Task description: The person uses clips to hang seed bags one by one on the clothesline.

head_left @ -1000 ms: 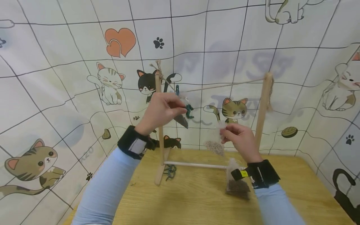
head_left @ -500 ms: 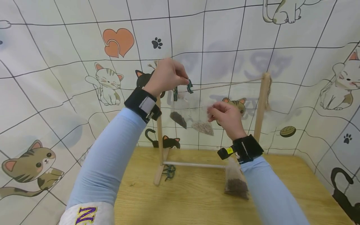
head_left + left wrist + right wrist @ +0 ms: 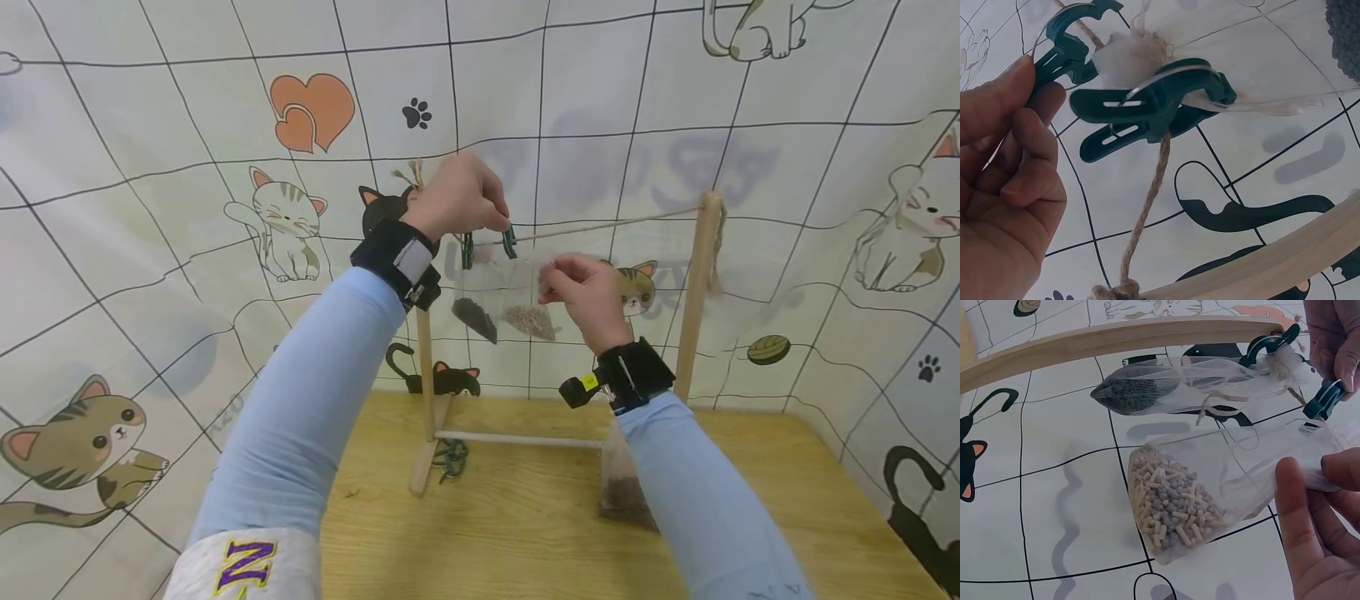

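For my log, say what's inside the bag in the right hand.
Pale sticks and greyish round pellets show through the sheer bag. Anything deeper, or behind the right hand, is hidden.

clip (image 3: pixel 1065 53): smth plast | bag (image 3: pixel 1210 462): sheer mesh | rope (image 3: pixel 1144 215): rgh | post (image 3: pixel 697 292): matt wd

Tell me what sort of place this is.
Probably an indoor tabletop workspace, perhaps a practice or recording corner: a wooden table, cat-print sheeting behind it and at the sides, and a small wooden frame strung with rope.
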A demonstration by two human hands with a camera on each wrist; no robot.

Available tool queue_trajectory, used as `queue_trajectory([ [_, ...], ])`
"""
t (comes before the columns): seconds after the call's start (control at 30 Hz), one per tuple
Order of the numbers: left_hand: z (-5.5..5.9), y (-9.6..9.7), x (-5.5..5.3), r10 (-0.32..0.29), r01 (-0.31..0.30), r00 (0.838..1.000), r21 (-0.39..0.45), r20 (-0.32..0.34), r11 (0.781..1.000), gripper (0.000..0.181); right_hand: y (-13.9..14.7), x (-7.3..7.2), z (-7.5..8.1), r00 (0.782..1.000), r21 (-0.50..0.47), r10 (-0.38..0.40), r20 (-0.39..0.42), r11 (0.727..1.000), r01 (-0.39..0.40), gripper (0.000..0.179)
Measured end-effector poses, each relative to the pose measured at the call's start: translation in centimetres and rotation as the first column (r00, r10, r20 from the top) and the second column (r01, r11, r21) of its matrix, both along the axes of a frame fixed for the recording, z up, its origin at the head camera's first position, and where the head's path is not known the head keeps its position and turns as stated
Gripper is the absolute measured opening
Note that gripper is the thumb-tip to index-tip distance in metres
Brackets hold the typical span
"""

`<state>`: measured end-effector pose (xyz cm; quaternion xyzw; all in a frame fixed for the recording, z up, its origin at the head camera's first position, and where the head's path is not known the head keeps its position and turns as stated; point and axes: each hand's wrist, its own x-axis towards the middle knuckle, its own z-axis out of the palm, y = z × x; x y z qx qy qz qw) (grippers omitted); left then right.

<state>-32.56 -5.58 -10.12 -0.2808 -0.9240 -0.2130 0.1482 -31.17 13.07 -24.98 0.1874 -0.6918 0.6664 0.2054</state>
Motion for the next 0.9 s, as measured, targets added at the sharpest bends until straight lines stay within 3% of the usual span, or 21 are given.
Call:
queue_trajectory([
  [0.63, -0.2, 0.0, 0.2, 0.017, -0.017, 1.0, -0.022, 0.016, 1.0, 0.007, -1.6, -0.8, 1.9, 1.0, -0.004, 0.0, 0.007, 1.0, 0.0, 0.025],
  [0.77, -0.3, -0.1, 0.2, 0.028, -0.027, 0.999, -0.03, 0.029, 0.999, 0.008, -2.0, -1.0, 1.9, 0.997, 0.041, -0.081, -0.009, 0.996, 0.081, 0.021],
  [0.9, -0.3, -0.2, 0.3, 0.026, -0.025, 0.999, -0.023, 0.044, 0.999, 0.008, -2.3, -0.9, 2.0, 0.975, 0.077, -0.214, -0.064, 0.973, 0.219, 0.018],
])
